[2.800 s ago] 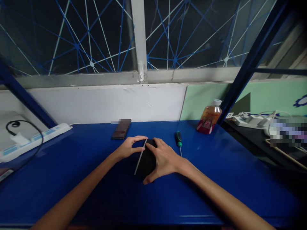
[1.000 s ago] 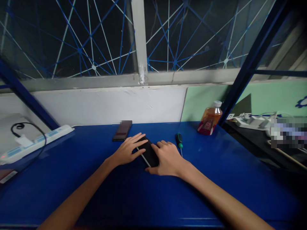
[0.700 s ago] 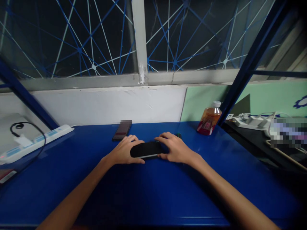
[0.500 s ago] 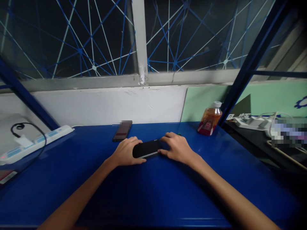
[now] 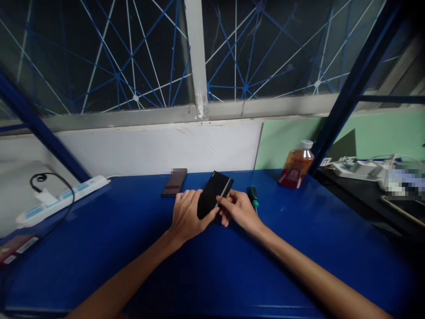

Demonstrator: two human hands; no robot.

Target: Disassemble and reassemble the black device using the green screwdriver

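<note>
A flat black rectangular device (image 5: 215, 188) with a silver strip along one side is tilted over the table; its exact kind I cannot make out. My left hand (image 5: 188, 215) is closed round its left and lower end, thumb on the near side. With thumb and fingers, my right hand (image 5: 237, 206) pinches the silver-edged right side. A screwdriver (image 5: 253, 195) with a black and green handle lies just beyond my right hand, its shaft partly hidden. A phone (image 5: 175, 182) rests on the table behind my left hand.
On the blue table (image 5: 212, 274), a white power strip (image 5: 66, 199) with a black cable lies at left, near a red box (image 5: 18, 248). A drink bottle (image 5: 296, 165) stands back right. Blue frame posts (image 5: 345, 88) rise at both sides. Cables clutter a black surface (image 5: 361, 190) at right.
The device has turned from lying nearly crosswise to pointing up and away, its silver side now facing right. My right hand has shifted its hold to that side, uncovering the screwdriver.
</note>
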